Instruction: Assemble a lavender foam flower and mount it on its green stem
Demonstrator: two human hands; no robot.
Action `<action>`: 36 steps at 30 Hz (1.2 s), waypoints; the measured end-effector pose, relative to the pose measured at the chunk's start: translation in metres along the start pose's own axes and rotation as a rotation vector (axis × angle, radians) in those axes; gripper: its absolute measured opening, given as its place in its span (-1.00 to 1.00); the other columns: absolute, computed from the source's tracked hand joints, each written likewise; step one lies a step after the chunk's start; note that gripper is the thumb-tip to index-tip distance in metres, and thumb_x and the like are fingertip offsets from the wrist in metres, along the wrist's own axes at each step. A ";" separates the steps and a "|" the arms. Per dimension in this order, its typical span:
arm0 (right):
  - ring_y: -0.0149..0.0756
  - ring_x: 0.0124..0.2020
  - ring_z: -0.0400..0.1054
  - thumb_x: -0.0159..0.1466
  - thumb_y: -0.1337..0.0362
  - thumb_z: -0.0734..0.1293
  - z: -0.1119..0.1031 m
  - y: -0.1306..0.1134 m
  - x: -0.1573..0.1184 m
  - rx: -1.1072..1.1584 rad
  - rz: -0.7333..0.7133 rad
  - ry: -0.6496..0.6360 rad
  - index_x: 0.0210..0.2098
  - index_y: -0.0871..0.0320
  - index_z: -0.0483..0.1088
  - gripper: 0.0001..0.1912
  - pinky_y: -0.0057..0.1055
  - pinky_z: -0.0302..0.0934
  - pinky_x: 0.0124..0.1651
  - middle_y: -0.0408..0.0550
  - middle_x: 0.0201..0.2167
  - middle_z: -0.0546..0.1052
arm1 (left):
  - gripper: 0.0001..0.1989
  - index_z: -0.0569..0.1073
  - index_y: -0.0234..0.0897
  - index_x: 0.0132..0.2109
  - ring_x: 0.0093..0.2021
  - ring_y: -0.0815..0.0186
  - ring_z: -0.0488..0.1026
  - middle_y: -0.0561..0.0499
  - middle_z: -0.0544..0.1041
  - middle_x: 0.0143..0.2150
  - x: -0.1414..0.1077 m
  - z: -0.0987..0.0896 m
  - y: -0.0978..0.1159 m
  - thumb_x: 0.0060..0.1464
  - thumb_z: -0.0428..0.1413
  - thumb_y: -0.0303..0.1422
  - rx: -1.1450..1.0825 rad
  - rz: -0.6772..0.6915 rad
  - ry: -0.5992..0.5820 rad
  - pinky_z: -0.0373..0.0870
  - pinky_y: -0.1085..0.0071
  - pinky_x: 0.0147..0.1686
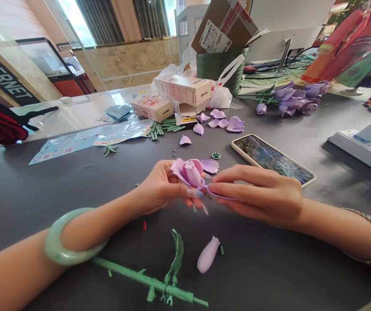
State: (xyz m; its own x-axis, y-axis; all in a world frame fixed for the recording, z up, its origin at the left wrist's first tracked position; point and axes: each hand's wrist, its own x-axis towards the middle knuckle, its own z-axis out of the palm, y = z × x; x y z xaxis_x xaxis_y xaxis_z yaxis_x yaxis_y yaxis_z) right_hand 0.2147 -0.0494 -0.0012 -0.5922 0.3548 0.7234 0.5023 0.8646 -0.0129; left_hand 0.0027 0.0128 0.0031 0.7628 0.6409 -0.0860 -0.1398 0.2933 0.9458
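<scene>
The left hand (162, 188) has a closed grip on a lilac plastic flower head (188, 172), its fingers and thumb curled around the base of the petals. The right hand (256, 194) has a pinching grip on a thin lilac band (221, 194) that runs from the flower head, and its fingertips nearly meet the left hand's. The flower head sits above the desk (43, 207), between the two hands. A jade bangle (69, 236) circles the left wrist, and a beaded bracelet (369, 233) circles the right. Just below the hands lie a loose lilac bud (208, 255) and a green plastic stem (146, 280) with leaves. Just past the hands are a small green ring (216, 155) and a phone (272, 160), lying face up with its screen lit. Farther off lie scattered lilac petals (218, 125), green stem pieces (161, 129), and a printed instruction sheet (91, 140). Two product boxes (185, 90) stand near a green bin (218, 65) holding a cardboard parcel (222, 30). A bunch of finished purple flowers (293, 99) lies at the far right of the desk.
</scene>
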 end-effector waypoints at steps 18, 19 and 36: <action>-0.30 -0.14 0.44 0.37 0.41 0.23 0.002 0.003 -0.004 -0.046 0.027 0.001 -0.05 0.15 0.41 -0.80 -0.39 0.40 -0.03 0.07 -0.18 0.50 | -0.71 0.46 -0.38 -0.34 -0.54 0.31 0.56 0.04 0.57 -0.51 0.000 -0.002 -0.001 -0.23 0.40 -0.46 0.062 0.042 0.040 0.43 0.56 -0.56; -0.29 -0.14 0.44 0.37 0.42 0.24 0.002 0.003 -0.004 -0.056 0.022 0.008 -0.05 0.17 0.41 -0.81 -0.39 0.40 -0.04 0.08 -0.18 0.50 | -0.71 0.46 -0.38 -0.35 -0.54 0.32 0.56 0.04 0.57 -0.51 0.001 -0.002 -0.001 -0.23 0.39 -0.47 0.058 0.048 0.036 0.44 0.56 -0.55; -0.34 -0.19 0.44 0.37 0.41 0.24 0.007 0.005 -0.004 -0.031 0.046 0.027 -0.05 0.15 0.41 -0.81 -0.45 0.39 -0.14 0.04 -0.18 0.49 | -0.69 0.49 -0.40 -0.36 -0.57 0.32 0.54 0.03 0.56 -0.54 0.002 -0.003 0.003 -0.29 0.41 -0.44 0.147 0.048 0.073 0.45 0.55 -0.57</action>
State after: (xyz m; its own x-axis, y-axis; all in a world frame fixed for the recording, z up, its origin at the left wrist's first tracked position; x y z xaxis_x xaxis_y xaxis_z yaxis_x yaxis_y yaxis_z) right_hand 0.2150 -0.0436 -0.0091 -0.5515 0.3836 0.7407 0.5478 0.8362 -0.0252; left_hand 0.0021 0.0175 0.0051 0.7090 0.7028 -0.0574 -0.0767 0.1578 0.9845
